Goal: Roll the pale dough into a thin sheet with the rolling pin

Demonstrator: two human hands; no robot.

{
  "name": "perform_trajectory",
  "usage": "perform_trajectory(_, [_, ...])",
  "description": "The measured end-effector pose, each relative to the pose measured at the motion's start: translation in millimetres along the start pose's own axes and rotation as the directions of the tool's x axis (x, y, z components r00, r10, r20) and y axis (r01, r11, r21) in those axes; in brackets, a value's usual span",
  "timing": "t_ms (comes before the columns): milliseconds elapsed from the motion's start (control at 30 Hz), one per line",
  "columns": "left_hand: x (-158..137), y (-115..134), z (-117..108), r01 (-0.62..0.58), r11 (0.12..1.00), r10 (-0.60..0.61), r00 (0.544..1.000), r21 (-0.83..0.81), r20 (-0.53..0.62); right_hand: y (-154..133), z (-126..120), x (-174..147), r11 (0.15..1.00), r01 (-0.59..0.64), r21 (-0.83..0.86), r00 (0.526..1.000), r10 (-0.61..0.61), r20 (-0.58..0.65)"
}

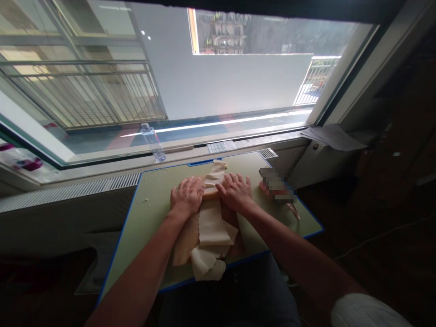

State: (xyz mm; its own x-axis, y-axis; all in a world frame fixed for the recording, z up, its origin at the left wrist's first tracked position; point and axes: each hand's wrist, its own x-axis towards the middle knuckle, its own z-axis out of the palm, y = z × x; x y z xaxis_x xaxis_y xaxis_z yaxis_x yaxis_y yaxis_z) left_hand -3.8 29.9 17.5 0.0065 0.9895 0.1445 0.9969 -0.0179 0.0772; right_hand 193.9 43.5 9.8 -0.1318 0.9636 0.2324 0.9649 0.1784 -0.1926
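A long strip of pale dough [214, 227] runs from front to back over a wooden board [185, 243]. Its near end is folded and ragged, hanging at the front edge of the table. Across the strip lies a tan wooden rod, seemingly a rolling pin [211, 194]; my hands cover its ends. My left hand [186, 196] rests palm down on the left end, fingers stretched forward. On the other side, my right hand [235, 191] lies flat with its fingers spread and its thumb by the dough's edge. Beyond the rod, the far end of the strip is rumpled.
The green table [153, 218] has a blue rim. A blurred-out object [277, 185] sits at its right, near a thin scrap [293, 211]. Small crumbs lie at the left. A plastic bottle [153, 143] and papers [334, 136] stand along the windowsill behind.
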Motion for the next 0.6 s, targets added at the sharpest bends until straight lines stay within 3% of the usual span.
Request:
perform_trajectory(333, [84,-15,8,0.061,0.99,-0.04,0.986,-0.126,0.165,7,7,84,0.987,-0.109,0.116,0.977,0.085,0.194])
perform_trajectory(433, [103,-17,12,0.081,0.987,-0.063,0.99,-0.139,0.128,9,10,104,0.982,-0.127,0.139,0.973,0.097,0.207])
perform_trajectory(600, [118,-18,15,0.056,0.991,-0.055,0.998,-0.124,0.009,10,15,118,0.986,-0.096,0.139,0.99,0.08,0.117])
